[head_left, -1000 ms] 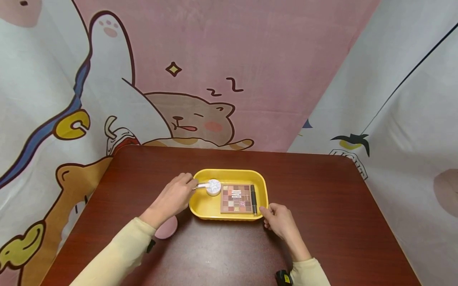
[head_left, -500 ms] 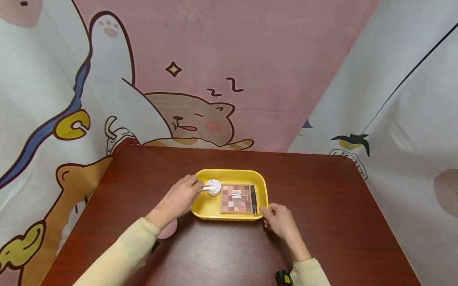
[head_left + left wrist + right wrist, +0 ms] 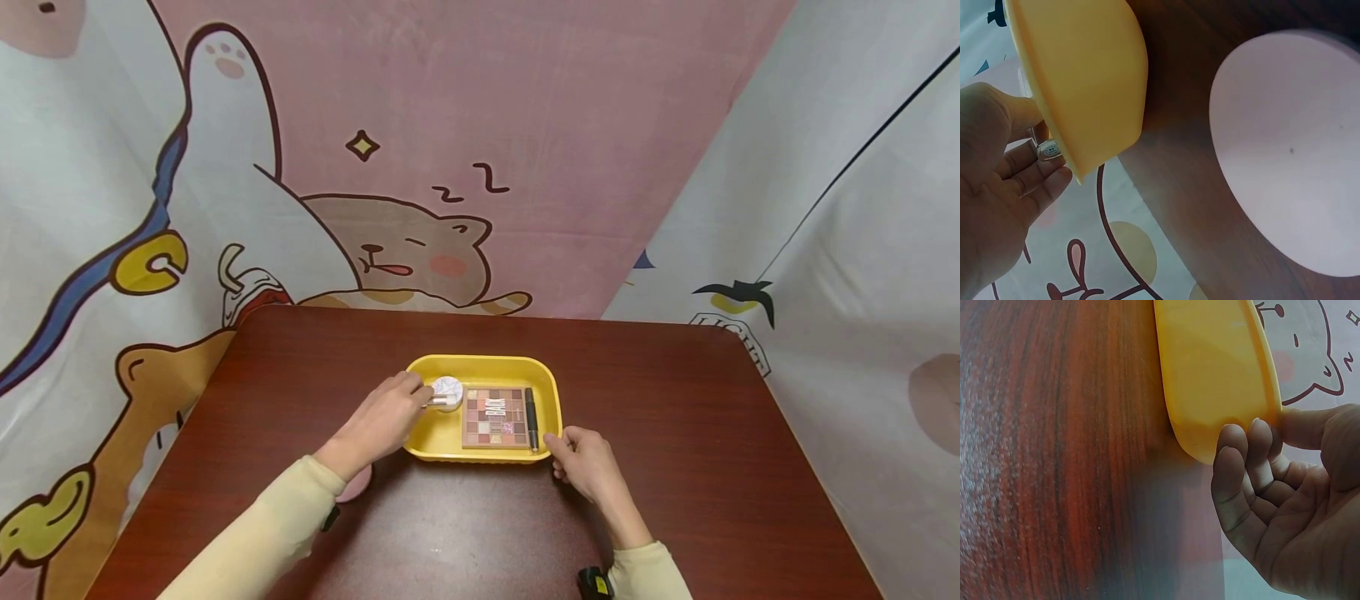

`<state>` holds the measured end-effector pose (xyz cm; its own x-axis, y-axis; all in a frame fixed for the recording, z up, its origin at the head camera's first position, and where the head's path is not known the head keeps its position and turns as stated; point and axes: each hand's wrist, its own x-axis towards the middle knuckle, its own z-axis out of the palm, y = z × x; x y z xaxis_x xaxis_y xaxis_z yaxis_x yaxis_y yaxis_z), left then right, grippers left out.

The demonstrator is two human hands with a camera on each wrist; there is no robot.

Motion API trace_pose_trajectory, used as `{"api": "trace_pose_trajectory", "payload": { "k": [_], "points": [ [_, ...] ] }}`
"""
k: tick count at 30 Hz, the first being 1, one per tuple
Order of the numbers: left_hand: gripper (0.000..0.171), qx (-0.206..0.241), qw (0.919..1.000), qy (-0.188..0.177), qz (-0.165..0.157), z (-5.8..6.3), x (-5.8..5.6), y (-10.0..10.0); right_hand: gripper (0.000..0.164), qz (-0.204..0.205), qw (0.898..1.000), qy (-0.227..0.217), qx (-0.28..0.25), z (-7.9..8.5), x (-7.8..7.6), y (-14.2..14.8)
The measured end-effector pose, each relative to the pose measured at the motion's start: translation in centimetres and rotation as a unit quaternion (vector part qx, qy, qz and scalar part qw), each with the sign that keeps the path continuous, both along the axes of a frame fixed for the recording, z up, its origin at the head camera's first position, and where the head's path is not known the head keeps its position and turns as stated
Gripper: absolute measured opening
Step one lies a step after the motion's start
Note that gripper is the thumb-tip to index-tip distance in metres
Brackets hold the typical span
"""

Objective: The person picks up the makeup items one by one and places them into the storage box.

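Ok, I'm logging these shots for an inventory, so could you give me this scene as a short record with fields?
container: yellow tray on a brown table
in the tray, left to right: white round item, eyeshadow palette, dark pen
left hand: pinches a slim item at the tray's left end; contents unclear
right hand: grips the tray's near right corner
outside the tray: pink disc, partly hidden by the left arm in the head view
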<state>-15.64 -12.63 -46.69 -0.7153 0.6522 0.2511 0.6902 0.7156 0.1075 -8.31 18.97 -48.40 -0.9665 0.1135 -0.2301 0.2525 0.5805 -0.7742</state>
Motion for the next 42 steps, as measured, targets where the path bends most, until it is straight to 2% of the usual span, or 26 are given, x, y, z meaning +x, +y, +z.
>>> {"api": "trace_pose_trajectory", "payload": {
  "k": [14,22,33,42],
  "points": [
    [0.008,-0.011,0.9994,0.016,-0.027,-0.7,-0.3,0.8,0.036,0.001,1.0,0.0,-0.002,-0.1,0.0,0.0],
    [0.009,-0.036,0.9981,0.029,-0.041,-1.0,-0.5,1.3,0.035,-0.001,1.0,-0.004,-0.004,0.0,0.1,0.0],
    [0.009,-0.064,0.9976,0.008,-0.025,-1.3,-0.6,1.9,0.036,-0.001,1.0,0.0,-0.004,0.2,0.2,0.0],
    [0.014,-0.089,0.9956,-0.026,-0.005,-1.1,-0.8,2.2,0.036,-0.005,1.0,-0.004,-0.007,0.1,0.1,-0.1]
  ]
}}
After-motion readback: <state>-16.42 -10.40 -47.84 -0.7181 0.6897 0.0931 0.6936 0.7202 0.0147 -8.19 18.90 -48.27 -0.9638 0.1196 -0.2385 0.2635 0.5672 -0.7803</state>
